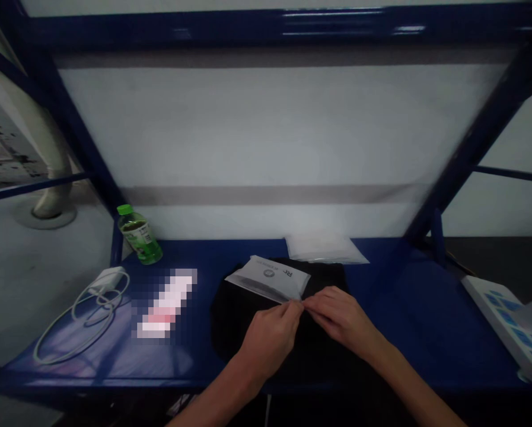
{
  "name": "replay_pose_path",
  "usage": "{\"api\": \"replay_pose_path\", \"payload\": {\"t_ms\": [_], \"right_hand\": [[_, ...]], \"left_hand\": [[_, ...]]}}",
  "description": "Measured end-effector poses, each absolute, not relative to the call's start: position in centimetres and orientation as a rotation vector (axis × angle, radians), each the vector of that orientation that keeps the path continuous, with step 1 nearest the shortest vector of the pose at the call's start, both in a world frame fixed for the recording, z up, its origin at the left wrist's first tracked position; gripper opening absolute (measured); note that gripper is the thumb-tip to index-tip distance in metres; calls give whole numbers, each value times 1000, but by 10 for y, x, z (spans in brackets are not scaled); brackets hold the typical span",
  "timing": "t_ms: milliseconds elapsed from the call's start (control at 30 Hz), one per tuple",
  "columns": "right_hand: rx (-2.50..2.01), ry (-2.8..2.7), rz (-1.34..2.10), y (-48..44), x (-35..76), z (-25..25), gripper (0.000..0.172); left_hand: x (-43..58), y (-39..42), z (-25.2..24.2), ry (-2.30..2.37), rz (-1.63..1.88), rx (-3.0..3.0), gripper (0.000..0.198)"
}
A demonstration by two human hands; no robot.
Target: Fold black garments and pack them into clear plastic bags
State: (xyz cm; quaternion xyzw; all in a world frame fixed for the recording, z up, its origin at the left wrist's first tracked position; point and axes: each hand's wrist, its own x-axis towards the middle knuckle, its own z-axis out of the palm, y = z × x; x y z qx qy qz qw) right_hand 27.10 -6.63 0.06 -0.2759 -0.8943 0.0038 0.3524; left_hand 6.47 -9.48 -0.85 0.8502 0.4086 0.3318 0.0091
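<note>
Both hands meet at the near right corner of a white plastic pouch (270, 276) with dark print on it. My left hand (274, 332) pinches that corner between thumb and fingers. Right beside it, my right hand (343, 317) pinches the same corner, its fingertips almost touching the left ones. The pouch lies tilted above a black cloth item (230, 320), perhaps a folded garment or bag, spread on the blue tabletop (390, 308). Behind the cloth rests a flat clear plastic packet (325, 249) with something white in it.
A green-capped drink bottle (140, 235) stands at the back left. A white charger (108, 279) with a looped cable (81, 347) lies at the left, near a blurred-out strip (168, 305). On the right edge sits a white and blue box (506, 326). Blue frame bars rise at both sides.
</note>
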Motion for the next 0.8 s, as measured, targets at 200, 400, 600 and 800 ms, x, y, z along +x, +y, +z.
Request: {"api": "replay_pose_path", "payload": {"t_ms": [200, 400, 600, 800], "right_hand": [[-682, -2329, 109, -63, 271, -5, 21], [-662, -2298, 119, -61, 273, -8, 19], [-702, -2259, 43, -60, 288, -13, 22], [-761, -2228, -12, -57, 308, -18, 25]], "left_hand": [[64, -93, -11, 1286, 1005, 2647, 18], [59, -90, -11, 1256, 1008, 2694, 19], [45, -80, -8, 1252, 1060, 2802, 19], [22, -71, 2, 1314, 1004, 2872, 20]]}}
